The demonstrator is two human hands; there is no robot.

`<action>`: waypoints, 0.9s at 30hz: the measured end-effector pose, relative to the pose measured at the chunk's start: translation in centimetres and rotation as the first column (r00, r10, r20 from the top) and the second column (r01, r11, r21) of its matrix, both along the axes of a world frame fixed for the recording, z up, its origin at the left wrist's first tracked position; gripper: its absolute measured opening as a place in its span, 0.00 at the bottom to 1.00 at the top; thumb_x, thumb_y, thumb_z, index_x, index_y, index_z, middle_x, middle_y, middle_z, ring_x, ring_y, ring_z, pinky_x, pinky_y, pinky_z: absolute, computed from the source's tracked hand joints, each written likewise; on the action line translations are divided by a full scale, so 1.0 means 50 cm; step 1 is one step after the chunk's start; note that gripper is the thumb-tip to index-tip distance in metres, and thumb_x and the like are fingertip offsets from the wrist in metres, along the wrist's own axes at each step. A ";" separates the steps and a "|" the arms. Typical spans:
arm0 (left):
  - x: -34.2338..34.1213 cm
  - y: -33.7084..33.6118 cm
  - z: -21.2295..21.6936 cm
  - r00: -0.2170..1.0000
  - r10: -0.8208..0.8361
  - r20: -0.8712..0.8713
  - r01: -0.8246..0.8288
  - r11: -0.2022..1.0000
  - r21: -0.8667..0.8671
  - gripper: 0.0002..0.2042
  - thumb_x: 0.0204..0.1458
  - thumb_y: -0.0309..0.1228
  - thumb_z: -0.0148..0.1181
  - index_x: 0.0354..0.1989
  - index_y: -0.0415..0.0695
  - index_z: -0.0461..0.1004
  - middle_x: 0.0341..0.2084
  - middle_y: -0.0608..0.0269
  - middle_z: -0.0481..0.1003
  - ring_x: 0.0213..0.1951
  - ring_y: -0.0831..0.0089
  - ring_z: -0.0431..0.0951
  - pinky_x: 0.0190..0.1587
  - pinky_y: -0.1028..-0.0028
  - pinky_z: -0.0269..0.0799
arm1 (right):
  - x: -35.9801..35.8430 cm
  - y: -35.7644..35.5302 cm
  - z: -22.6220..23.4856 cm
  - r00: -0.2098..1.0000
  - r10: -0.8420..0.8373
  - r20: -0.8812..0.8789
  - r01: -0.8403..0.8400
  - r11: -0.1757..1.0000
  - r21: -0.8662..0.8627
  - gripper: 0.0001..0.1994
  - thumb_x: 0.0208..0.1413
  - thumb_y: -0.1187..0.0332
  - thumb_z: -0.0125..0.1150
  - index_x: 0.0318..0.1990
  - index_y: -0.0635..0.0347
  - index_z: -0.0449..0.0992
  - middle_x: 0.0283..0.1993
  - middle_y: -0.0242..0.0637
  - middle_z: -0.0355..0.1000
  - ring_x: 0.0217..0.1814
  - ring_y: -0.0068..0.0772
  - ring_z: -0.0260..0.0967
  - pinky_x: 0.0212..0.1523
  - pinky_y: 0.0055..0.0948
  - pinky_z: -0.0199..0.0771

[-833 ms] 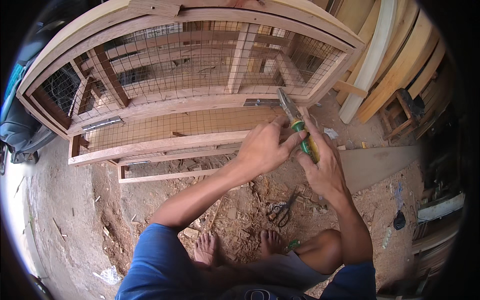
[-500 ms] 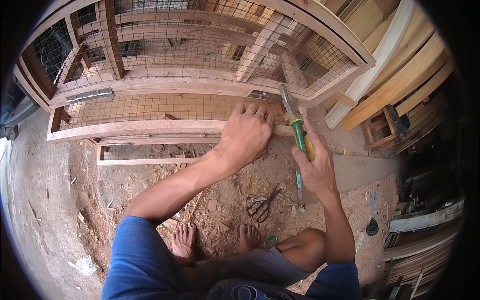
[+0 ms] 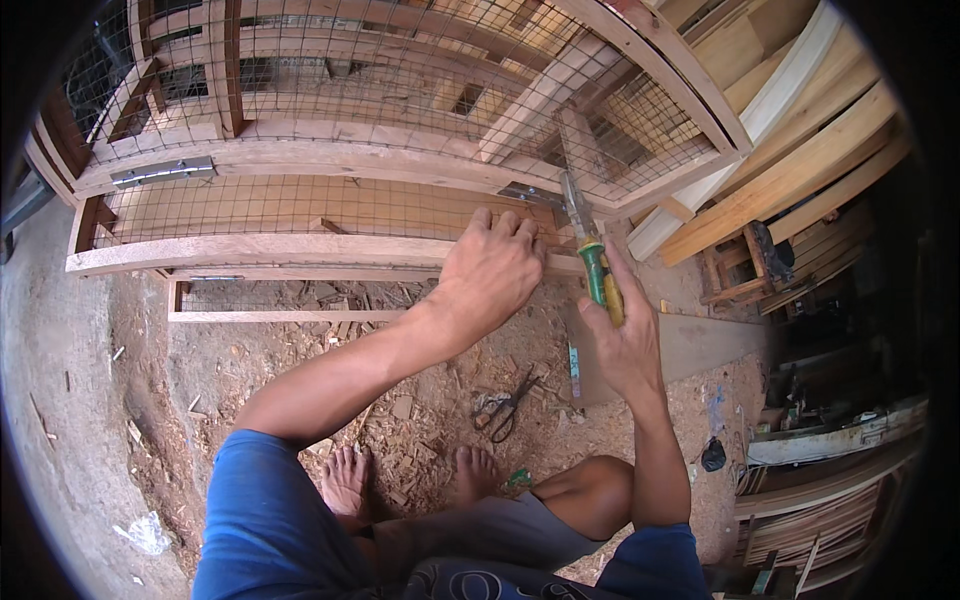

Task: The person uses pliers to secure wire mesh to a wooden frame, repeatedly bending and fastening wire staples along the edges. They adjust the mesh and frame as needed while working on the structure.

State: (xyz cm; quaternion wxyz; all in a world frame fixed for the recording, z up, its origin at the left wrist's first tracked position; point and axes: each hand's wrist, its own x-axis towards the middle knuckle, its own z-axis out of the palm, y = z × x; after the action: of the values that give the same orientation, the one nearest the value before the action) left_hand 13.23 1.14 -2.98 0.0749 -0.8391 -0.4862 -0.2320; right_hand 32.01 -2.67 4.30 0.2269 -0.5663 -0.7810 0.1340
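A wooden frame covered with wire mesh [image 3: 380,205] stands in front of me, with a lower panel hinged to it. My left hand [image 3: 492,265] is closed over the panel's front wooden rail [image 3: 330,246], near its right end, knuckles up. Just right of it, my right hand [image 3: 625,335] grips a pair of pliers with green and yellow handles [image 3: 596,275]. Their metal jaws point up and away, at the mesh and wood by the right metal hinge [image 3: 528,193]. Whether the jaws bite on a wire is too small to tell. Another metal hinge [image 3: 163,172] sits at the left.
Black-handled scissors [image 3: 505,408] lie on the floor among wood chips, close to my bare feet [image 3: 347,482]. Long planks [image 3: 790,165] lean at the upper right. A small wooden frame [image 3: 738,270] and stacked boards [image 3: 820,530] stand on the right.
The view has shifted slightly, so the scene sits a little more to the left. Both hands keep their hold, and the pliers stay at nearly the same spot by the right hinge.
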 end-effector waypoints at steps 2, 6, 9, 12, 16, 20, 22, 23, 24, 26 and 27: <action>0.000 -0.001 0.001 1.000 0.000 0.013 0.001 1.000 -0.007 0.12 0.57 0.34 0.55 0.42 0.41 0.78 0.39 0.60 0.76 0.47 0.66 0.75 0.49 0.65 0.69 | -0.004 -0.003 0.001 1.000 0.012 0.029 -0.012 1.000 0.023 0.34 0.57 0.66 0.58 0.72 0.63 0.58 0.67 0.62 0.64 0.70 0.57 0.62 0.70 0.44 0.59; 0.004 -0.002 0.000 1.000 0.011 0.012 -0.010 1.000 -0.010 0.11 0.57 0.33 0.55 0.42 0.41 0.78 0.38 0.60 0.76 0.47 0.66 0.75 0.49 0.65 0.69 | -0.010 -0.008 0.005 0.999 -0.031 0.023 0.031 0.999 -0.007 0.34 0.58 0.66 0.58 0.72 0.63 0.58 0.67 0.62 0.63 0.70 0.57 0.62 0.70 0.44 0.59; 0.004 -0.003 0.000 1.000 0.027 0.008 -0.028 1.000 0.014 0.11 0.57 0.34 0.55 0.42 0.41 0.79 0.38 0.60 0.76 0.47 0.66 0.75 0.49 0.65 0.69 | -0.014 -0.012 0.006 0.999 -0.028 0.023 0.028 1.000 -0.003 0.34 0.58 0.66 0.58 0.72 0.64 0.58 0.67 0.62 0.63 0.69 0.58 0.62 0.69 0.43 0.60; 0.002 -0.003 -0.001 1.000 0.018 0.003 -0.018 1.000 0.007 0.12 0.57 0.33 0.54 0.43 0.41 0.79 0.38 0.60 0.76 0.47 0.66 0.75 0.49 0.65 0.69 | -0.015 -0.013 0.002 1.000 -0.021 0.005 0.021 1.000 0.020 0.34 0.58 0.65 0.59 0.72 0.64 0.58 0.67 0.62 0.64 0.69 0.59 0.63 0.68 0.44 0.60; 0.003 -0.003 -0.001 1.000 0.022 0.002 -0.022 1.000 0.012 0.12 0.57 0.33 0.54 0.43 0.41 0.79 0.39 0.60 0.76 0.47 0.67 0.75 0.48 0.66 0.69 | -0.012 -0.002 -0.013 0.999 -0.011 0.033 0.009 0.999 0.048 0.35 0.58 0.64 0.59 0.72 0.63 0.57 0.66 0.61 0.65 0.68 0.60 0.63 0.68 0.44 0.60; 0.004 -0.003 -0.001 1.000 0.024 0.004 -0.025 1.000 0.011 0.11 0.58 0.33 0.54 0.41 0.41 0.79 0.39 0.60 0.76 0.47 0.67 0.75 0.48 0.66 0.69 | -0.008 0.007 -0.021 0.999 0.010 0.047 -0.012 0.999 0.048 0.36 0.59 0.64 0.59 0.73 0.63 0.56 0.67 0.61 0.63 0.69 0.60 0.62 0.68 0.45 0.60; 0.006 -0.002 -0.001 1.000 0.027 -0.003 -0.027 1.000 0.014 0.11 0.58 0.33 0.54 0.41 0.41 0.79 0.39 0.59 0.76 0.47 0.67 0.75 0.48 0.66 0.69 | -0.009 0.007 -0.021 0.997 0.004 0.077 -0.009 0.998 0.062 0.35 0.59 0.64 0.59 0.73 0.63 0.56 0.66 0.63 0.64 0.68 0.62 0.63 0.67 0.45 0.61; 0.007 -0.003 -0.002 1.000 0.026 -0.010 -0.026 1.000 0.017 0.11 0.57 0.33 0.54 0.40 0.41 0.79 0.39 0.59 0.76 0.47 0.67 0.75 0.48 0.66 0.69 | -0.010 0.006 -0.018 0.996 -0.005 0.092 0.000 0.998 0.058 0.35 0.59 0.64 0.59 0.73 0.62 0.56 0.66 0.64 0.65 0.67 0.62 0.64 0.67 0.45 0.62; 0.007 -0.003 -0.001 1.000 0.023 -0.020 -0.023 1.000 0.013 0.11 0.57 0.33 0.54 0.40 0.41 0.79 0.39 0.59 0.76 0.47 0.67 0.75 0.48 0.66 0.69 | -0.013 0.005 -0.016 0.997 -0.003 0.078 -0.001 0.999 0.049 0.35 0.59 0.64 0.59 0.73 0.62 0.56 0.64 0.65 0.65 0.67 0.63 0.65 0.66 0.46 0.63; 0.009 -0.003 -0.001 1.000 0.019 -0.011 -0.019 1.000 0.000 0.11 0.57 0.33 0.54 0.40 0.41 0.79 0.39 0.59 0.76 0.47 0.67 0.75 0.48 0.66 0.68 | -0.017 0.002 -0.004 0.998 0.010 0.055 -0.012 1.000 0.022 0.35 0.59 0.64 0.59 0.73 0.61 0.56 0.62 0.66 0.67 0.65 0.64 0.66 0.65 0.46 0.64; 0.009 -0.004 -0.002 1.000 0.016 -0.004 -0.016 1.000 -0.002 0.11 0.57 0.33 0.55 0.40 0.41 0.79 0.39 0.59 0.76 0.47 0.67 0.75 0.48 0.66 0.68 | -0.020 0.001 0.000 0.998 -0.009 0.063 0.008 1.000 0.006 0.35 0.59 0.64 0.59 0.73 0.61 0.56 0.61 0.67 0.68 0.64 0.64 0.67 0.64 0.46 0.65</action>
State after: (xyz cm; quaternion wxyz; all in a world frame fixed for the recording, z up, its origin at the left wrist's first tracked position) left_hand 13.68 0.93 -3.07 0.0768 -0.8358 -0.4930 -0.2292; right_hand 31.00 -2.63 4.31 0.2045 -0.5729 -0.7856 0.1129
